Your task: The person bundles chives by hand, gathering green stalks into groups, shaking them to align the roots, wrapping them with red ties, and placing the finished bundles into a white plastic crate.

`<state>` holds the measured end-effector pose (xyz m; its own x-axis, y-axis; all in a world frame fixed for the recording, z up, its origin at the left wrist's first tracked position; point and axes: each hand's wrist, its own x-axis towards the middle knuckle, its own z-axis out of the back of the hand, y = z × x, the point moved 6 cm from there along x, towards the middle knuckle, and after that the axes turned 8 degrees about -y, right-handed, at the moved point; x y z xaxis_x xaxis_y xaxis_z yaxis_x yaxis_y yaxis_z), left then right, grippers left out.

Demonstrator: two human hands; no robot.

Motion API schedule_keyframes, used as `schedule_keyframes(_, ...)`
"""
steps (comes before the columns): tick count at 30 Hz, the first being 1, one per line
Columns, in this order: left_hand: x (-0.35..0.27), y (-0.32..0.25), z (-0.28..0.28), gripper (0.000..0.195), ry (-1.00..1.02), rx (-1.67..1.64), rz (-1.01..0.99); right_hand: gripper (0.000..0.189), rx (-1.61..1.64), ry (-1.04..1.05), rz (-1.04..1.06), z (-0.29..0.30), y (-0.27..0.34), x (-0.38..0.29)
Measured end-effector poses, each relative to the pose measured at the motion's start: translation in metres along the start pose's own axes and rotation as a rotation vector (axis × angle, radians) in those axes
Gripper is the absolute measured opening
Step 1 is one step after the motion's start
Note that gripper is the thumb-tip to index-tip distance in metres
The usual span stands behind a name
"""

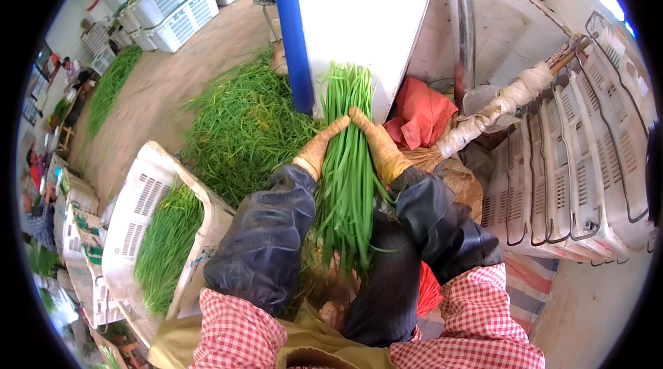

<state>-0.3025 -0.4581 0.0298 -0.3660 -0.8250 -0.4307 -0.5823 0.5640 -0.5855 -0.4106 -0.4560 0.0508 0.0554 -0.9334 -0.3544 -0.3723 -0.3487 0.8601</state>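
Observation:
A thick bundle of long flat green leaves, like Chinese chives (346, 177), lies lengthwise in front of me. My left hand (322, 145), in a worn tan glove, grips its left side. On the right side my right hand (380, 143), gloved alike, presses against the same bundle. The thumbs meet on top of the leaves. The far tips rest against a white panel (362, 22), and the near ends hang down beside my dark-trousered knee (388, 286). My fingers under the bundle are hidden.
A pile of loose greens (243, 120) covers the floor at left. Nearer stands a white crate (140, 203) holding more greens. A blue post (291, 32) edges the panel. At right are stacked crates (559, 172), a wrapped broom (497, 104) and a red bag (424, 112). Several people sit far left.

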Motion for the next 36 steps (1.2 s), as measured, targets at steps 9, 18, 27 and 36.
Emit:
schedule_keyframes(9,-0.198,-0.036,0.014,0.063,0.203,0.356,0.050,0.090,0.294,0.613,0.016,-0.068,0.001,-0.097)
schedule_keyframes(18,-0.452,0.076,0.100,0.070,-0.093,0.139,0.277,0.094,0.364,0.792,0.040,-0.194,-0.091,-0.270)
schedule_keyframes(27,-0.506,0.115,0.127,0.075,-0.280,0.005,-0.341,0.084,0.259,0.920,-0.234,-0.235,-0.137,-0.316)
schedule_keyframes(36,-0.503,0.095,0.140,0.060,-0.259,0.593,-0.833,0.076,0.073,1.054,-0.268,-0.262,-0.143,-0.338)
